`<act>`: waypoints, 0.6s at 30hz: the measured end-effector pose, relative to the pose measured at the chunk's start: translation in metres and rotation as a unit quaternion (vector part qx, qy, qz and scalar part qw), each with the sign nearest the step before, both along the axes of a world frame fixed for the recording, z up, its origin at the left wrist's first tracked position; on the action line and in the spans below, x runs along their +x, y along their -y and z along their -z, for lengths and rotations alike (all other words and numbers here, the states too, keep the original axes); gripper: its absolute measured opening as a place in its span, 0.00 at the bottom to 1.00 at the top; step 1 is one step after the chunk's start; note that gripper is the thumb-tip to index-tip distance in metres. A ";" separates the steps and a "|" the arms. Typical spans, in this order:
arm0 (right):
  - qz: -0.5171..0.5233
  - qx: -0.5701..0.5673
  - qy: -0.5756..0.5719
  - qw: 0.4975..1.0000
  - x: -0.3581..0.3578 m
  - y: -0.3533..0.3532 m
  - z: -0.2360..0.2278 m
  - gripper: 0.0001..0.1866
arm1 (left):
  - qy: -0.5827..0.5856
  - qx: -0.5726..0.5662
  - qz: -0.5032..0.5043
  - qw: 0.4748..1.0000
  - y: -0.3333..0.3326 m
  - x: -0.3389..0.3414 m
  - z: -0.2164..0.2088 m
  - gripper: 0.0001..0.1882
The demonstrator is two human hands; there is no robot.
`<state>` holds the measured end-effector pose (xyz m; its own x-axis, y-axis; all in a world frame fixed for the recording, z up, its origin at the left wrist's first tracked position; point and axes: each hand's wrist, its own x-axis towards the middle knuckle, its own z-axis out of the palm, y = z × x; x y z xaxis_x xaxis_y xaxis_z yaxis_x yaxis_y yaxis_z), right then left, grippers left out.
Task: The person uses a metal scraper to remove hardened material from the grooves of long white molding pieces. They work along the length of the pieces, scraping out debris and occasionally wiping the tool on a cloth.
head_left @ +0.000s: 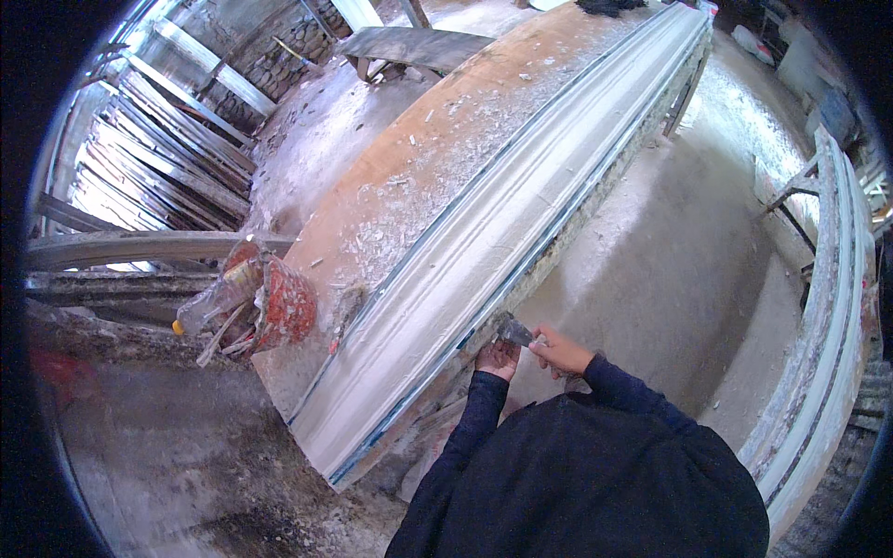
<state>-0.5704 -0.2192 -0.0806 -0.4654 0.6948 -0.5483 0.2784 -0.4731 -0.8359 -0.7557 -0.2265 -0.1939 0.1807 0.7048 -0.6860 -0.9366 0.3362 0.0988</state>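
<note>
My right hand (561,352) is closed around the handle of a putty knife (514,331) with a dark, flat blade. Just left of it, my left hand (498,358) is palm up and open below the blade, its fingertips partly hidden. Both hands are at the near right edge of a long workbench. Along that edge lies a long white plaster moulding (484,246) with grooved lines and blue-edged sides. Whether the blade touches my left palm, I cannot tell.
A stained red bucket (286,302) with a plastic bottle (219,296) stands at the bench's left end. White flakes litter the orange-brown benchtop (395,177). Another long moulding form (828,335) curves along the right. Wooden strips (163,153) lean at far left; a low bench (409,48) stands behind.
</note>
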 end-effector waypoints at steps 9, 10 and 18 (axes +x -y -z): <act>-0.040 0.040 0.055 0.997 0.000 0.002 -0.007 0.16 | 0.090 0.105 -0.007 0.990 -0.002 0.005 -0.012 0.19; -0.039 0.084 0.073 0.993 -0.004 0.006 0.001 0.17 | 0.097 0.094 -0.010 0.991 -0.002 0.004 -0.009 0.19; -0.009 0.329 0.211 0.920 -0.029 0.027 0.026 0.20 | 0.058 0.022 0.002 0.998 0.007 -0.010 0.024 0.13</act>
<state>-0.5999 -0.2463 -0.1063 -0.3218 0.9354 -0.1465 0.6469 0.1043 -0.7554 -0.7661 -0.2334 -0.2183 0.2588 0.7330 -0.6290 -0.9416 0.3368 0.0050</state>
